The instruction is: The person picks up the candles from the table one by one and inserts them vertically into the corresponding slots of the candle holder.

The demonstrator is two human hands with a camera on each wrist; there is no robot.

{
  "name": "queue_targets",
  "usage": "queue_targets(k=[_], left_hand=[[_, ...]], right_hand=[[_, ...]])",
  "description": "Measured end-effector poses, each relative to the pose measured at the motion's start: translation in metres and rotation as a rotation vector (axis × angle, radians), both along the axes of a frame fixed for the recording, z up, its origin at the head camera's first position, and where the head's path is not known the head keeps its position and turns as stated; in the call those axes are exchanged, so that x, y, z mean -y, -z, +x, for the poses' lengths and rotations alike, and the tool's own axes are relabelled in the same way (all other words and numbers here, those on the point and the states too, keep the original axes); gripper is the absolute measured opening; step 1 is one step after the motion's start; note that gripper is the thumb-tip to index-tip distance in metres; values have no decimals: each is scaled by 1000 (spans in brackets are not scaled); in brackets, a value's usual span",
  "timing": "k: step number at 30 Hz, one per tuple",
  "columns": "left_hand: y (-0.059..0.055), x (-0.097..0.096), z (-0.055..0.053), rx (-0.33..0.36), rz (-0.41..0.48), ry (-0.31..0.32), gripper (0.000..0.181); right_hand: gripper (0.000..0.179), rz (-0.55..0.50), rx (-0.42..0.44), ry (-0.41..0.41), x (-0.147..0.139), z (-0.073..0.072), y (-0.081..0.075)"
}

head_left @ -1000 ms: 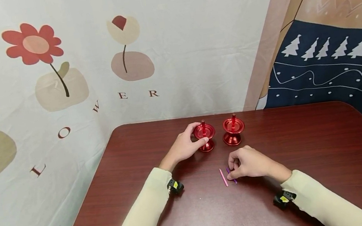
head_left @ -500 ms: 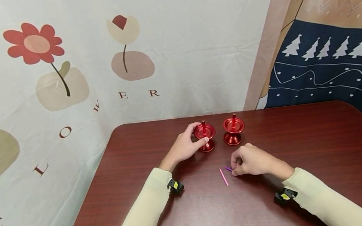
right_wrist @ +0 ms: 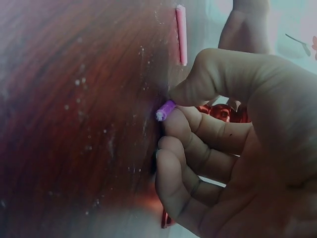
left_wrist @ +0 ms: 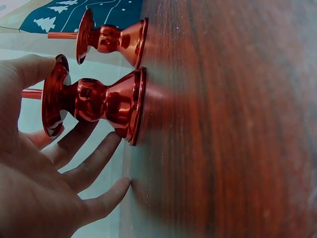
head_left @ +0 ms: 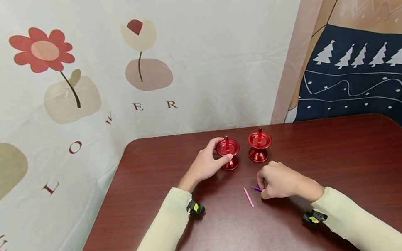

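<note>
My left hand (head_left: 205,163) holds the left red metal candle holder (left_wrist: 88,98) by its dish, thumb and fingers around it. Its foot stands on the table, and a thin upright stem rises from the dish. My right hand (head_left: 278,179) is low over the table, pinching a thin purple candle (right_wrist: 165,110) between thumb and forefinger. In the head view one end of this candle pokes out to the left of the fingertips; the rest is hidden by the hand. A thin pink candle (head_left: 248,197) lies on the table just left of the right hand.
A second red candle holder (head_left: 258,154) of the same shape stands upright to the right of the held one. The dark red wooden table (head_left: 222,240) ends at a printed fabric backdrop (head_left: 209,70) behind. Both wrists wear small black cameras.
The right hand has taken the purple candle between its fingertips and turned it from lying near lengthwise to pointing left, slightly farther from the pink candle. The left hand stays on its holder.
</note>
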State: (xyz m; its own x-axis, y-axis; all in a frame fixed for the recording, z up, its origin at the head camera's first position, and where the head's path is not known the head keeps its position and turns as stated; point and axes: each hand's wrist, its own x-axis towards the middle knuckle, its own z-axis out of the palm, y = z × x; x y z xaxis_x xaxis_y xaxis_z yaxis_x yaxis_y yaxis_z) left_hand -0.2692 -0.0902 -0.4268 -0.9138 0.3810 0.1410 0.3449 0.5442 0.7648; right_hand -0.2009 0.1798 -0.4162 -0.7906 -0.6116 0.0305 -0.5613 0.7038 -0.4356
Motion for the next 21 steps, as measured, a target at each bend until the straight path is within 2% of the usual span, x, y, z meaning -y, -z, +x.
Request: queue_targets(k=[6,15,21], left_hand=[[-4,-1,5,11,-8,-2,67],[-5,1,6,47,18,30,68],[-4,1,5,52,28,43,67]], right_hand=[[24,-60,30,-9,-5,-6,3],[20,-161,84,-12,-9,-16,3],[19,-224,72,-24,-8,-20,2]])
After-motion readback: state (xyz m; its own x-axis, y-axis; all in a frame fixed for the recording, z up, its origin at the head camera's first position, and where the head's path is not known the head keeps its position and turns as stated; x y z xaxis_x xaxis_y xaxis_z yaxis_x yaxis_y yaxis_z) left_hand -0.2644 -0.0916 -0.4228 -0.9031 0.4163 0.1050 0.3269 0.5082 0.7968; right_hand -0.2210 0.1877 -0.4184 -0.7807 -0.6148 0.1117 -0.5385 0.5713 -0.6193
